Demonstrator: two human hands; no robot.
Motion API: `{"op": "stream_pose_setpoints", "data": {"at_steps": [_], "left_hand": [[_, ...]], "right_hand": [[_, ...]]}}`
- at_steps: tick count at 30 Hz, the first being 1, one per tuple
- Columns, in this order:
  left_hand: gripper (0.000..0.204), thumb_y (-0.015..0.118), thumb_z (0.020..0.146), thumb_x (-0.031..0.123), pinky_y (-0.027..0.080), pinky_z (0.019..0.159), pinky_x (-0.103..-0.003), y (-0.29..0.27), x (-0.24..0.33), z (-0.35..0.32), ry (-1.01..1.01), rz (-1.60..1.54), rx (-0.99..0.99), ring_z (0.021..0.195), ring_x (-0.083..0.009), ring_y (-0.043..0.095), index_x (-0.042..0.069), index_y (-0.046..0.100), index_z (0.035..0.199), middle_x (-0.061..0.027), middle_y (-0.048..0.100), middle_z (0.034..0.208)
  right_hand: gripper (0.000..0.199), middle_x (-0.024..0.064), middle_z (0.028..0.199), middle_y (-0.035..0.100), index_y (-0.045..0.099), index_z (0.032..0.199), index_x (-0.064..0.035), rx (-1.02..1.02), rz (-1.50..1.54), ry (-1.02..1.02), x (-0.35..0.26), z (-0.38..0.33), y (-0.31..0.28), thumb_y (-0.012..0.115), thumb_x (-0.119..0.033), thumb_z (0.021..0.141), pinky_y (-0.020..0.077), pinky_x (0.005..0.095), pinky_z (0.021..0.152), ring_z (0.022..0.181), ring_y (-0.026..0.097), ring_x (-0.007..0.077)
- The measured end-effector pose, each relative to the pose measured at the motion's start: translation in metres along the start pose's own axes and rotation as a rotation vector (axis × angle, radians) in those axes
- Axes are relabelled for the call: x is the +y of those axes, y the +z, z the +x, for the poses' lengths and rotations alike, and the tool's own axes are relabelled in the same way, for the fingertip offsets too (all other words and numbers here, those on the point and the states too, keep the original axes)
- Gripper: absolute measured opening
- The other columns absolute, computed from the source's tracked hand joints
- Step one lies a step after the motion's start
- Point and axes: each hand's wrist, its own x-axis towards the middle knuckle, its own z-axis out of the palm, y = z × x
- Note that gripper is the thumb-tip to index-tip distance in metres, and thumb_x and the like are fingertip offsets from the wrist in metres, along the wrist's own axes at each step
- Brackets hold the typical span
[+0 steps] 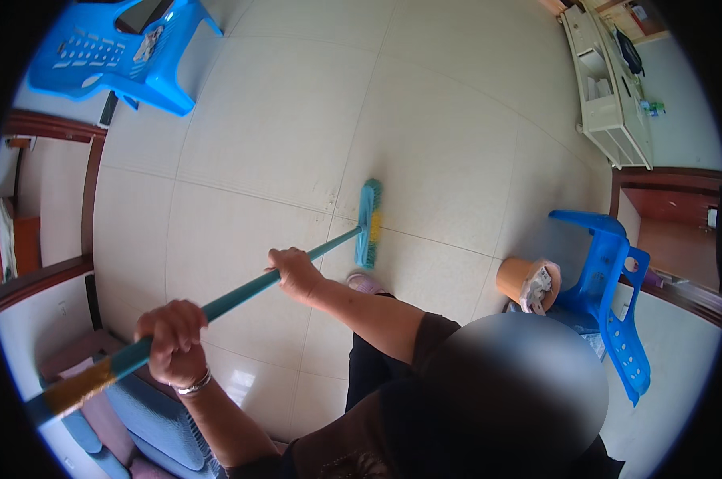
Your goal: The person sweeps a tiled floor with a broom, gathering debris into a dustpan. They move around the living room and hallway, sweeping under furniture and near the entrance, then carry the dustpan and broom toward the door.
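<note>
Clearly, left hand (171,342) and right hand (295,274) hold a closed grip round the broom (241,296) (any lettering unreadable).

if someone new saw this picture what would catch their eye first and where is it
Probably the long teal broom, slanting from the lower left to its yellow-and-teal head near the centre, gripped by the left hand and right hand. Next come the bright blue chair at upper left and another blue chair at right, beside an orange bin.
</note>
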Motion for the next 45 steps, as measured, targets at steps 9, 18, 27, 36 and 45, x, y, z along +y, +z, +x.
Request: {"op": "stream_pose_setpoints", "data": {"at_steps": [9,18,27,36,45], "left_hand": [[0.023,0.057,0.082,0.022,0.044,0.061,-0.035,0.056,-0.074,0.0,-0.302,-0.141,-0.175,0.058,-0.0173,0.051,0.01,0.048,0.064,-0.0056,0.053,0.061],[0.015,0.052,0.091,0.019,0.041,0.092,-0.044,0.048,-0.152,-0.06,-0.469,0.159,0.007,0.086,-0.0213,0.058,0.007,0.055,0.083,-0.0075,0.06,0.083],[0.023,0.051,0.084,0.011,0.041,0.058,-0.034,-0.009,0.012,-0.03,-0.029,0.158,0.138,0.052,-0.0173,0.044,0.01,0.042,0.063,-0.0043,0.045,0.052],[0.019,0.058,0.085,0.027,0.04,0.089,-0.044,0.018,-0.045,-0.031,-0.199,0.084,0.093,0.079,-0.0198,0.051,0.009,0.051,0.086,-0.0059,0.054,0.08],[0.008,0.058,0.083,0.003,0.037,0.096,-0.043,0.016,-0.137,-0.061,-0.23,0.168,0.117,0.108,-0.0284,0.052,0.005,0.053,0.09,-0.0087,0.058,0.095]], "right_hand": [[0.022,0.0168,0.065,0.054,0.045,0.069,-0.0039,0.144,-0.218,0.145,0.062,-0.08,-0.123,0.063,-0.015,0.075,0.0395,0.0479,0.062,0.067,0.053,0.0397],[0.007,0.0179,0.071,0.058,0.056,0.073,-0.0041,-0.134,-0.496,0.186,0.183,-0.078,-0.094,0.054,-0.004,0.066,0.0439,0.0471,0.069,0.076,0.057,0.0374],[0.008,0.0144,0.078,0.06,0.053,0.078,-0.0048,-0.304,-0.169,-0.017,-0.005,0.024,-0.005,0.054,0.0,0.071,0.0448,0.0424,0.071,0.081,0.057,0.0341],[0.009,0.0149,0.076,0.057,0.053,0.076,-0.0041,-0.039,-0.422,-0.035,0.051,0.028,-0.099,0.051,0.001,0.069,0.0429,0.0446,0.074,0.083,0.055,0.0341],[0.024,0.013,0.067,0.053,0.048,0.063,-0.0071,0.129,-0.506,-0.159,0.161,0.065,-0.077,0.067,-0.022,0.063,0.0412,0.0433,0.068,0.072,0.052,0.0357]]}}
